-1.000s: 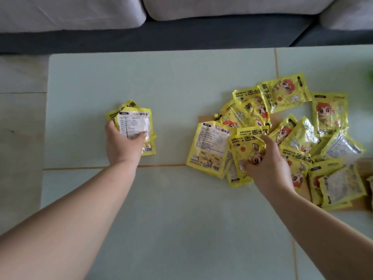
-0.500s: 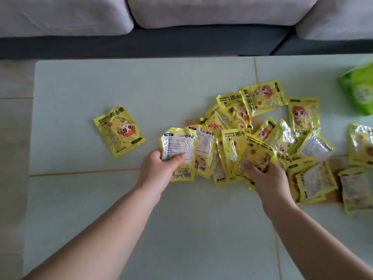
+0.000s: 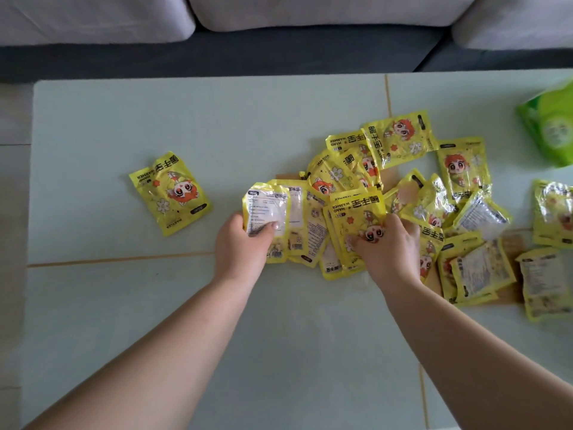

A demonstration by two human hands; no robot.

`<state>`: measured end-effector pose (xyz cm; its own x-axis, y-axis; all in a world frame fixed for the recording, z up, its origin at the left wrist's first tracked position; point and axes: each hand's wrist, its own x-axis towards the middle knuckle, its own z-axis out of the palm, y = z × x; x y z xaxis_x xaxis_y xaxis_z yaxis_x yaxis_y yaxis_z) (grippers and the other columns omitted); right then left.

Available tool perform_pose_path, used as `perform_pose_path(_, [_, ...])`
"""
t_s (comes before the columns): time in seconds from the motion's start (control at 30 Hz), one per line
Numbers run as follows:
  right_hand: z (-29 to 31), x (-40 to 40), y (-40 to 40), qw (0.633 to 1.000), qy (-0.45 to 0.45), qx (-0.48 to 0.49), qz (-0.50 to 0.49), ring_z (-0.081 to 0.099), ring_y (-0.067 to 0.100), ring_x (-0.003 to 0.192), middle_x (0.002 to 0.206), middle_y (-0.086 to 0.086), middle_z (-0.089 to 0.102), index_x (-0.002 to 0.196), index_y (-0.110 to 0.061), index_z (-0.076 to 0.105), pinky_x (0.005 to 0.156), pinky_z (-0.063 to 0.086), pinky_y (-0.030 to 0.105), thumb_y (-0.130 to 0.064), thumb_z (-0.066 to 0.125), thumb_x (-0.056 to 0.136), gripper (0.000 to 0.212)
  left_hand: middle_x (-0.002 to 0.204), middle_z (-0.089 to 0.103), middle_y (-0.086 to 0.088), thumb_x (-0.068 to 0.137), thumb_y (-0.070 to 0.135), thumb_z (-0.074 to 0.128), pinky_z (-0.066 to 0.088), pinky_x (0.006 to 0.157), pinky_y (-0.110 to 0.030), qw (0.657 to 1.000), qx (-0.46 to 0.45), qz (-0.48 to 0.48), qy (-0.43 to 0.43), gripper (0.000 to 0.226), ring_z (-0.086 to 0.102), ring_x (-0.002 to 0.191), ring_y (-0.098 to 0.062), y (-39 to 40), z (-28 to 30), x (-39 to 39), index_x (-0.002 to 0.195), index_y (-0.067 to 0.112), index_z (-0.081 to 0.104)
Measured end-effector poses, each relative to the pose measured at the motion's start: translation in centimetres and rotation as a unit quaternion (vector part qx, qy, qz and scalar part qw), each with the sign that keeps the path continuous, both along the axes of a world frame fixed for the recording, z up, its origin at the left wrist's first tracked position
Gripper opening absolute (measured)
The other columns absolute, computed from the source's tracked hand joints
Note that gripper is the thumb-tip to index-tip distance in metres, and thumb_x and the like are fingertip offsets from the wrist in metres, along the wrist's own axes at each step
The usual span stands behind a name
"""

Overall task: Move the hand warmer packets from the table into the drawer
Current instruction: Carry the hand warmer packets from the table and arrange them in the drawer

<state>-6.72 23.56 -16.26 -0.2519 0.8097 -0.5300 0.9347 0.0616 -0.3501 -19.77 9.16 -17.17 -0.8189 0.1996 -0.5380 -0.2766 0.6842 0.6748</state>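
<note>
Several yellow hand warmer packets lie in a loose heap (image 3: 428, 193) across the middle and right of the pale green table (image 3: 217, 125). My left hand (image 3: 242, 246) grips a small stack of packets (image 3: 269, 218), printed back side up, at the heap's left edge. My right hand (image 3: 392, 246) pinches a face-up packet (image 3: 356, 218) with a cartoon figure, right beside the left hand's stack. One packet (image 3: 170, 193) lies alone further left on the table. No drawer is in view.
A green plastic pack (image 3: 552, 131) sits at the table's right edge. Brown cardboard (image 3: 511, 243) shows under the heap. A grey sofa (image 3: 279, 26) runs along the far side of the table. Tiled floor (image 3: 12, 181) lies to the left.
My left hand has carried its stack rightward from the lone packet to the heap, leaving one packet behind on the left. My right hand stays on the face-up packet.
</note>
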Motion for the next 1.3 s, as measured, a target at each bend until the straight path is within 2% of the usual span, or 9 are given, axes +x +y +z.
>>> perform_pose_path(0.13, [-0.3,0.1,0.2,0.999,-0.041,-0.003,-0.011,0.043,0.031,0.114,0.126,0.011,0.042,0.116,-0.014,0.045,0.095,0.042,0.05,-0.043,0.075,0.073,0.06,0.084,0.058,0.014,0.076,0.019,0.075,0.041,0.059,-0.017,0.996,0.04,0.064,-0.055,0.028,0.058,0.075,-0.008,-1.3,0.1,-0.6,0.093,0.021,0.053])
perform_pose_path(0.3, [-0.4,0.0,-0.2,0.999,-0.036,0.006,-0.015,0.043,0.032,0.115,0.129,0.011,0.041,0.114,-0.012,0.046,0.095,0.042,0.05,-0.04,0.075,0.073,0.058,0.092,0.073,-0.002,0.075,0.023,0.076,0.054,0.087,-0.047,0.983,0.058,0.105,-0.142,0.016,0.069,0.09,-0.027,-3.0,-0.2,-1.5,0.087,0.021,0.067])
perform_pose_path(0.43, [-0.3,0.2,-0.5,0.997,0.019,0.066,-0.019,0.047,0.032,0.105,0.112,0.009,0.054,0.113,-0.01,0.045,0.09,0.042,0.046,-0.031,0.079,0.072,0.057,0.087,0.072,0.001,0.07,0.028,0.078,0.054,0.081,-0.037,0.984,0.075,0.136,-0.091,0.017,0.069,0.089,-0.026,-4.5,0.8,-3.2,0.082,0.023,0.068])
perform_pose_path(0.57, [0.9,0.3,-0.7,0.98,0.136,-0.004,-0.145,0.056,0.023,0.088,0.099,-0.001,0.057,0.124,-0.017,0.044,0.073,0.046,0.034,-0.026,0.078,0.074,0.062,0.094,0.072,-0.003,0.069,0.027,0.074,0.052,0.091,-0.05,0.965,0.138,0.211,-0.071,0.016,0.067,0.092,-0.027,-6.0,1.9,-6.1,0.083,0.02,0.069])
perform_pose_path(0.73, [2.1,1.0,0.2,0.929,0.213,-0.085,-0.29,0.061,0.021,0.074,0.082,0.002,0.065,0.096,-0.01,0.062,0.063,0.047,0.027,-0.034,0.075,0.076,0.034,0.094,0.07,0.001,0.085,0.016,0.068,0.051,0.092,-0.05,0.943,0.143,0.286,-0.089,0.005,0.068,0.093,-0.022,-7.2,2.2,-9.3,0.085,0.02,0.065])
perform_pose_path(0.93, [1.4,0.6,-1.1,0.983,0.124,-0.093,-0.096,0.055,0.019,0.076,0.087,0.001,0.06,0.069,-0.029,0.058,0.062,0.038,0.025,-0.032,0.074,0.078,0.019,0.083,0.06,0.003,0.082,0.035,0.069,0.042,0.068,-0.025,0.964,-0.004,0.265,-0.029,0.021,0.054,0.068,-0.017,-7.2,0.2,-10.2,0.093,0.021,0.059])
perform_pose_path(1.0, [0.9,0.4,-1.5,0.992,0.102,-0.062,-0.045,0.054,0.024,0.098,0.11,0.0,0.054,0.08,-0.029,0.064,0.075,0.041,0.029,-0.028,0.074,0.078,0.011,0.094,0.063,-0.002,0.081,0.036,0.069,0.041,0.071,-0.027,0.963,-0.025,0.266,-0.015,0.024,0.057,0.077,-0.023,-6.6,-0.1,-10.2,0.096,0.019,0.06])
perform_pose_path(1.13, [-0.2,0.5,-2.0,0.999,0.044,-0.013,0.027,0.042,0.024,0.122,0.137,0.004,0.038,0.115,-0.013,0.06,0.099,0.039,0.034,-0.028,0.074,0.077,0.043,0.108,0.068,-0.007,0.079,0.035,0.07,0.047,0.075,-0.031,0.965,-0.055,0.258,0.012,0.031,0.065,0.098,-0.03,-6.1,-1.0,-10.6,0.102,0.014,0.064])
perform_pose_path(1.3, [-0.6,0.8,-1.8,1.0,0.017,0.002,0.023,0.042,0.02,0.094,0.121,0.007,0.047,0.105,-0.012,0.059,0.08,0.038,0.031,-0.033,0.074,0.076,0.038,0.107,0.067,-0.006,0.08,0.034,0.07,0.05,0.08,-0.032,0.969,-0.07,0.236,0.013,0.026,0.066,0.096,-0.028,-5.8,-1.2,-11.4,0.098,0.017,0.061])
